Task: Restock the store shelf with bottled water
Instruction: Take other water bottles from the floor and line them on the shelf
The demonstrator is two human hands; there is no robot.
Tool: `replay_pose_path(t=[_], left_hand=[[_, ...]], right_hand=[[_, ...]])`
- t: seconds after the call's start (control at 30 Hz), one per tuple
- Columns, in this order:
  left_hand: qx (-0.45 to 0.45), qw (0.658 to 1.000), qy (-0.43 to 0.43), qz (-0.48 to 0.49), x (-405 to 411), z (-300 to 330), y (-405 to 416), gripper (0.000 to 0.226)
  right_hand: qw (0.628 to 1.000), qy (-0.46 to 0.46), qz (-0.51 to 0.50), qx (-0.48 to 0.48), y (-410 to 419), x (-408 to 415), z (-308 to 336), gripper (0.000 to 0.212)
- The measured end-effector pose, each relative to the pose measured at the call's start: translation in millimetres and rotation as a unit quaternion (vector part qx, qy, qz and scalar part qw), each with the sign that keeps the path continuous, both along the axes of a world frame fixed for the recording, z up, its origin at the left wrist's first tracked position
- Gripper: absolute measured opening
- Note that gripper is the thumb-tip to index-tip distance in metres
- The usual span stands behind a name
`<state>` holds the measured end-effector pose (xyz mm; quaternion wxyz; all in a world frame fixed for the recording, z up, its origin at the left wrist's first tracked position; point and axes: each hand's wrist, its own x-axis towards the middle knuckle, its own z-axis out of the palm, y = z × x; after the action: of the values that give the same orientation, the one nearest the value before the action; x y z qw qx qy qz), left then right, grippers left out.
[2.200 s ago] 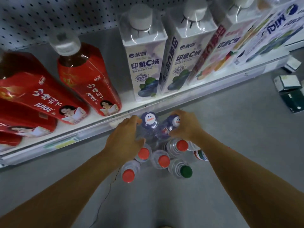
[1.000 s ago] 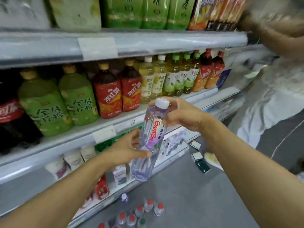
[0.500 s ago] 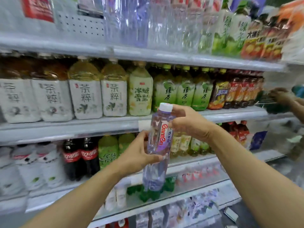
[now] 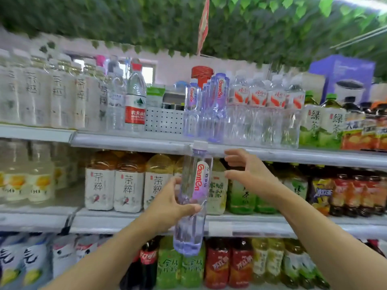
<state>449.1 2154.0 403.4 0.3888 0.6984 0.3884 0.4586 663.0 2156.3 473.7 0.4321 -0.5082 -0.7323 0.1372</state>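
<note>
Stocked shelves (image 4: 129,141) behind water bottle (image 4: 193,197) in left hand (image 4: 167,208)'s grasp, right hand (image 4: 249,174) released.

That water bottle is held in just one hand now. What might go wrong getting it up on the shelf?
The left hand alone grips the Ganten bottle mid-body while the right hand is open beside it, so it could slip. The gap on the top shelf is narrow; the neighbouring Ganten bottles might topple.

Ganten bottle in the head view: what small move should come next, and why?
Probably lift the Ganten bottle up to the top shelf. The left hand grips it upright with its cap just at that shelf's edge, matching Ganten bottles stand there, and the right hand is open beside it, not touching.
</note>
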Motion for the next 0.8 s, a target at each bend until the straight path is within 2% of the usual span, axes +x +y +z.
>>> replay_pose_path(t=[0.2,0.4,0.5,0.7,0.8], left_hand=[[0.052,0.995,-0.006,0.085,-29.2,49.6,21.0,0.052],[0.082,0.993,-0.051,0.069,-47.1,113.0,45.9,0.044],[0.11,0.99,-0.056,0.073,-52.8,146.0,67.7,0.041],[0.146,0.986,-0.065,0.052,-49.0,202.6,118.8,0.051],[0.164,0.983,-0.07,0.048,-41.0,215.1,147.8,0.034]], right_hand=[[0.98,-0.16,-0.069,0.098,35.8,-35.7,19.8,0.063],[0.957,-0.247,-0.094,0.119,78.2,-63.8,32.7,0.07],[0.95,-0.255,-0.116,0.139,97.2,-76.5,38.7,0.067],[0.934,-0.273,-0.165,0.162,125.1,-87.9,42.0,0.065],[0.922,-0.294,-0.186,0.172,136.2,-86.8,38.7,0.061]])
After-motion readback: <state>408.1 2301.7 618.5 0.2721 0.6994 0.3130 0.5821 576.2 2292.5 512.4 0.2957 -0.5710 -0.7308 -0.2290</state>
